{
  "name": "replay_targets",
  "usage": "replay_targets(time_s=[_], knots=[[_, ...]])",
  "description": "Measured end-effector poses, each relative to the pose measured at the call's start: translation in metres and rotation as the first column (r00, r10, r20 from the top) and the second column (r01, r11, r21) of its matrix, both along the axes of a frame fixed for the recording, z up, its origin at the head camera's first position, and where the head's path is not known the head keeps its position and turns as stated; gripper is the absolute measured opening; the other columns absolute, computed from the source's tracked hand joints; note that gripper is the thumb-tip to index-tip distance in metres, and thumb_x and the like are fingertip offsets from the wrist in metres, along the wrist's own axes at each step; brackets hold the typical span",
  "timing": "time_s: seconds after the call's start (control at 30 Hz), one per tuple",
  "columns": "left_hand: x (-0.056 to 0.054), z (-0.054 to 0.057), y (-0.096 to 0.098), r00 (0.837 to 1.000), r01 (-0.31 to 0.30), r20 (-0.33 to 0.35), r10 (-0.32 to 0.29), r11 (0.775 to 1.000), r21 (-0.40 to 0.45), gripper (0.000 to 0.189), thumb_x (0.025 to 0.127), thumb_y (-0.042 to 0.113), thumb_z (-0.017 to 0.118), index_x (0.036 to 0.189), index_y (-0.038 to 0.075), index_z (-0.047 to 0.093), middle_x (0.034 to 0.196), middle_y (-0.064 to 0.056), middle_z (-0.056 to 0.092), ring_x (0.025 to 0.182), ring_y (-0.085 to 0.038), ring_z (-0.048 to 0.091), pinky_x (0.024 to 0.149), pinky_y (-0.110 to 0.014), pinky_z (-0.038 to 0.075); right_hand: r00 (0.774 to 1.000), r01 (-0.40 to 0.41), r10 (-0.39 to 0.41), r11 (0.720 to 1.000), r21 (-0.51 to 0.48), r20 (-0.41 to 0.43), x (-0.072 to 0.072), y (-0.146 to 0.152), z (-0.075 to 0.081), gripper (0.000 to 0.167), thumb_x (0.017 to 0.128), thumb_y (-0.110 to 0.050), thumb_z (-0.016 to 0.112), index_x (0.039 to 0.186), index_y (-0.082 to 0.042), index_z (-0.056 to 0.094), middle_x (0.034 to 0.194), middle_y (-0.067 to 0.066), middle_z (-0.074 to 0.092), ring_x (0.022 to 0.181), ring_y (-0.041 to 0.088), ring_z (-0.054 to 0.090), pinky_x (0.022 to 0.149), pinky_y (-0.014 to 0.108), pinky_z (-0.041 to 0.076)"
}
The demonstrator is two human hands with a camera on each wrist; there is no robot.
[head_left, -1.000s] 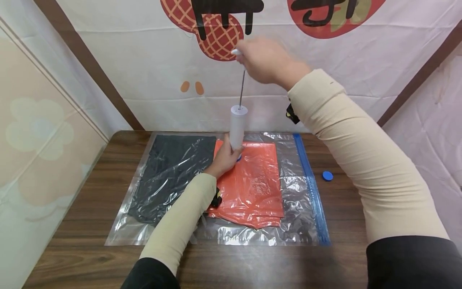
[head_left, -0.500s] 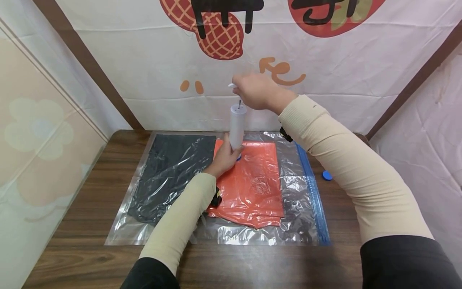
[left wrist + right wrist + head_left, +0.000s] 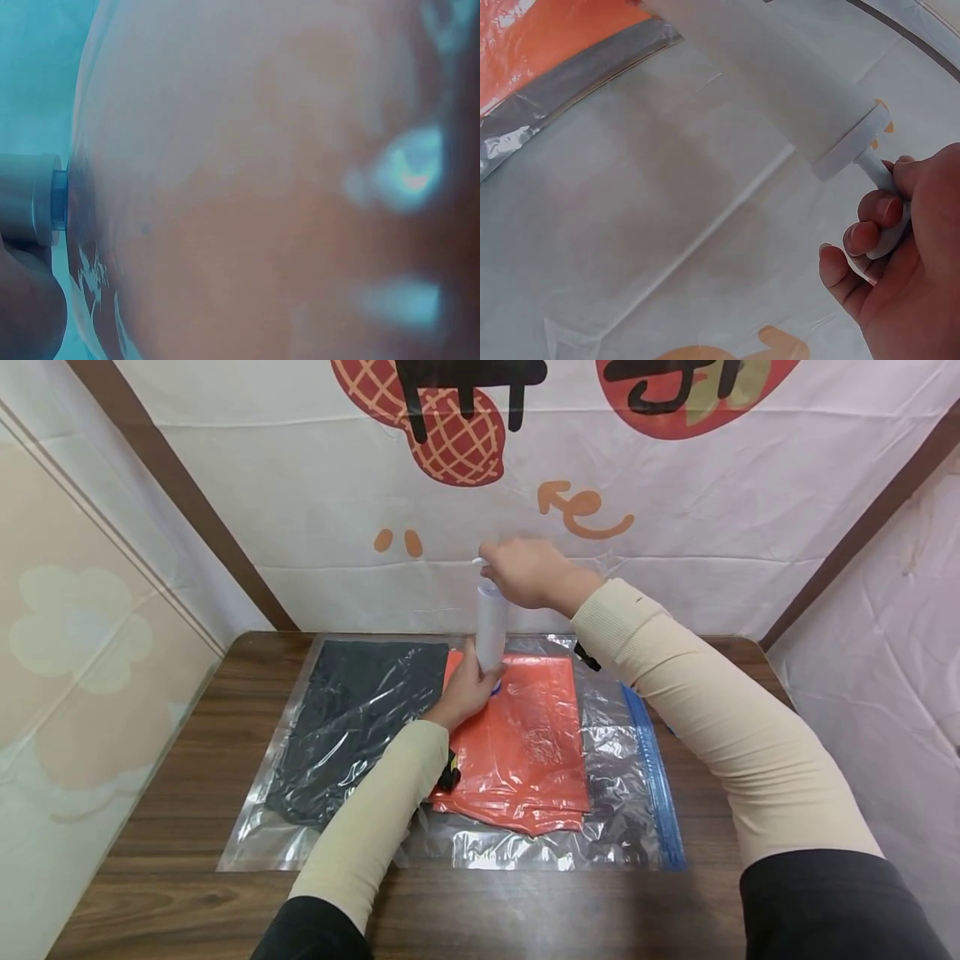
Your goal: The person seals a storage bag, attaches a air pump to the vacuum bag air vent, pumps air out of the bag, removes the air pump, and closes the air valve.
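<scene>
A white hand pump (image 3: 491, 627) stands nearly upright on the blue valve (image 3: 496, 688) of a clear vacuum storage bag (image 3: 525, 852). My left hand (image 3: 467, 687) grips the lower end of its barrel. With curled fingers, my right hand (image 3: 528, 572) holds the white pump handle (image 3: 889, 238), which is down close to the barrel's top. Inside the bag lie a folded dark cloth (image 3: 367, 718) on the left and a folded orange-red item (image 3: 525, 752) on the right. In the left wrist view, the pump's end meets the valve (image 3: 59, 199) beside my thumb (image 3: 30, 300).
The bag lies flat on a brown wooden table (image 3: 570, 914). A blue zip strip (image 3: 654, 785) runs along the bag's right edge. A printed fabric backdrop (image 3: 315, 493) hangs right behind the table. My right sleeve (image 3: 720, 718) crosses above the table's right side.
My right hand has come down, pushing the pump handle from high above the barrel to near its top; the rod is now hidden. The left hand stays put. My right sleeve now covers the blue cap.
</scene>
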State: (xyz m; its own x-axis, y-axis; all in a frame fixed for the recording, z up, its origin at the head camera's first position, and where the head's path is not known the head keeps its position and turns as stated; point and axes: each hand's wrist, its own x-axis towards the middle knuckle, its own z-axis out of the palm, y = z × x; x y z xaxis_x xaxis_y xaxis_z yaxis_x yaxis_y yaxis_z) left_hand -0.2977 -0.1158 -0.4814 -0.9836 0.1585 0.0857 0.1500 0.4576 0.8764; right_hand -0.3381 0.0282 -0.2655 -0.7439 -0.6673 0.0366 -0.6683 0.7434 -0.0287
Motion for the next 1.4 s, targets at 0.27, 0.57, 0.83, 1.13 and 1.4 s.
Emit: replay_targets(time_s=[0.27, 0.57, 0.83, 1.13, 1.4], knots=[[-0.001, -0.002, 0.000, 1.000, 0.004, 0.011, -0.004, 1.000, 0.007, 0.067, 0.104, 0.031, 0.061, 0.152, 0.012, 0.019, 0.148, -0.017, 0.043, 0.138, -0.035, 0.044, 0.116, -0.056, 0.033, 1.000, -0.004, 0.004, 1.000, -0.017, 0.002, -0.002, 0.001, 0.000, 0.023, 0.108, -0.023, 0.051, 0.120, -0.004, 0.056, 0.106, 0.013, 0.065, 0.100, 0.029, 0.064, 0.092, 0.045, 0.055], [0.000, -0.001, 0.000, 1.000, 0.008, -0.001, -0.008, 1.000, 0.006, 0.068, 0.104, 0.029, 0.061, 0.153, 0.015, 0.017, 0.150, -0.016, 0.041, 0.140, -0.034, 0.042, 0.117, -0.056, 0.031, 1.000, -0.008, 0.008, 1.000, -0.001, 0.025, -0.002, 0.004, 0.020, 0.024, 0.110, -0.022, 0.043, 0.118, -0.002, 0.054, 0.099, 0.013, 0.060, 0.093, 0.029, 0.058, 0.085, 0.043, 0.051], [-0.001, -0.001, 0.000, 1.000, 0.006, -0.012, -0.006, 1.000, 0.011, 0.067, 0.104, 0.029, 0.062, 0.153, 0.013, 0.019, 0.149, -0.017, 0.042, 0.138, -0.035, 0.044, 0.115, -0.057, 0.033, 0.999, 0.039, -0.039, 0.999, -0.003, -0.018, -0.001, 0.006, 0.046, 0.029, 0.110, -0.027, 0.042, 0.123, -0.005, 0.055, 0.099, 0.011, 0.060, 0.090, 0.027, 0.055, 0.075, 0.039, 0.050], [0.000, -0.001, 0.000, 1.000, -0.005, 0.000, 0.005, 1.000, 0.008, 0.067, 0.103, 0.029, 0.062, 0.153, 0.014, 0.020, 0.149, -0.015, 0.042, 0.139, -0.035, 0.043, 0.116, -0.057, 0.032, 0.996, 0.084, -0.085, 0.996, -0.031, -0.036, 0.001, 0.007, 0.066, 0.036, 0.111, -0.029, 0.037, 0.135, -0.006, 0.048, 0.111, 0.011, 0.061, 0.098, 0.028, 0.058, 0.079, 0.040, 0.051], [0.000, -0.002, 0.001, 1.000, -0.001, -0.007, 0.001, 1.000, 0.013, 0.067, 0.103, 0.030, 0.062, 0.152, 0.012, 0.020, 0.145, -0.017, 0.044, 0.134, -0.034, 0.046, 0.115, -0.055, 0.034, 0.988, 0.103, -0.109, 0.993, -0.062, -0.108, 0.001, 0.008, 0.082, 0.039, 0.112, -0.029, 0.035, 0.140, -0.005, 0.047, 0.121, 0.014, 0.063, 0.104, 0.028, 0.058, 0.084, 0.041, 0.051]])
